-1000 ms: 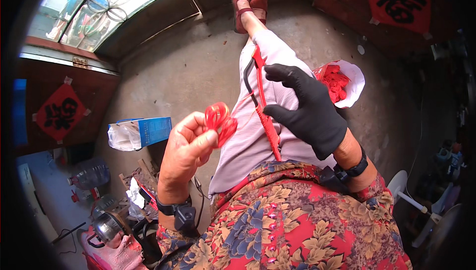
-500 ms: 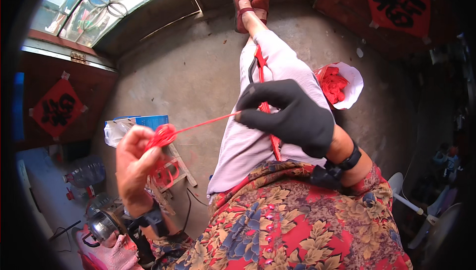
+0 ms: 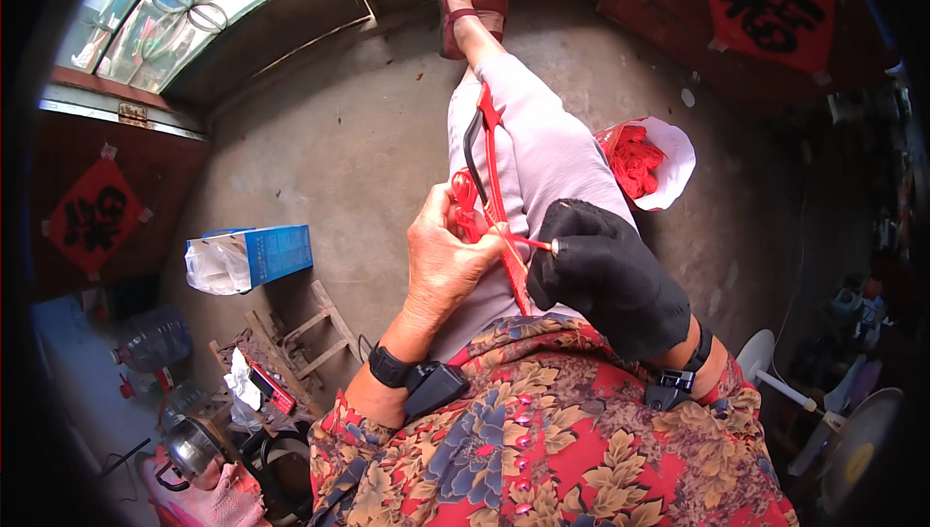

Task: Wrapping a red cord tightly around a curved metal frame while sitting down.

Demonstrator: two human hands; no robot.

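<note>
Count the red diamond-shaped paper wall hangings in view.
2: one red diamond-shaped paper hanging on the left wall, another on the upper-right wall. More may hang outside the view.

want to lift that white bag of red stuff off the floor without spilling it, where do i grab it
Grip the white bag at its open rim, coming from above on its far right side. The mouth gapes up and leftward toward the leg, with the red pieces heaped inside, so pinching the free upper edge should keep the opening up.
</note>
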